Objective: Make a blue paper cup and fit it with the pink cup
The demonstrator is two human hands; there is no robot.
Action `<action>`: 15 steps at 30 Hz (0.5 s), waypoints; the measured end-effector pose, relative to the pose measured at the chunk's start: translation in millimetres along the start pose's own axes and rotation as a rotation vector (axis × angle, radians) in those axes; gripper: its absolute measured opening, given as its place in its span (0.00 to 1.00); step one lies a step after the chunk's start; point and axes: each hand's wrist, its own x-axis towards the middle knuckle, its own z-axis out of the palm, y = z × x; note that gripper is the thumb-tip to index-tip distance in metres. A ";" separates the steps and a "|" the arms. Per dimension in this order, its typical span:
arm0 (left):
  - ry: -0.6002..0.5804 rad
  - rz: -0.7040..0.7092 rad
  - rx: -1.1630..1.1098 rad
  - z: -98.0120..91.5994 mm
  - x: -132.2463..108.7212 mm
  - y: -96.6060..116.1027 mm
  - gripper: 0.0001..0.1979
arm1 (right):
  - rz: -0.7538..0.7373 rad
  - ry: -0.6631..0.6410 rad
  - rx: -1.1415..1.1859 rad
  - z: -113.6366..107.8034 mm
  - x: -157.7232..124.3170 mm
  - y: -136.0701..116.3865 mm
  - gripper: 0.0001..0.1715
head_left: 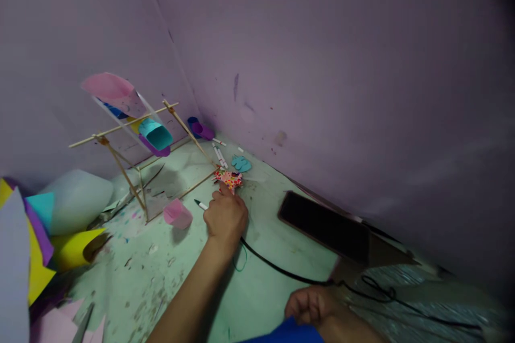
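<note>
My left hand (225,217) reaches forward over the pale green floor, fingers curled round a white marker pen (200,204) whose dark green tip sticks out to the left. Its forefinger touches a small folded piece of patterned red and yellow paper (229,178). My right hand (309,304) rests low near the bottom edge, its fingers curled in a loose fist with nothing visible in it, beside a black cable (281,270).
A frame of wooden sticks (120,128) carries pink, teal and purple paper cups at the left. A pink paper cup (177,214) lies on the floor. More markers (219,155), a teal cutout (241,163), a dark phone (322,224) and coloured paper sheets (36,246) lie about, with purple walls close behind.
</note>
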 end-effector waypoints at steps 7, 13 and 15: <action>0.235 0.212 -0.290 -8.5 -19.8 -44.1 0.19 | -0.131 0.074 0.293 34.2 -5.2 -46.7 0.12; 0.039 -0.134 -0.765 -16.8 -100.9 -144.4 0.11 | -0.410 0.120 -0.046 74.6 29.9 -58.5 0.06; -0.024 -0.377 -0.712 -23.6 -138.9 -171.0 0.11 | -0.615 0.154 -0.301 85.2 42.4 -51.3 0.07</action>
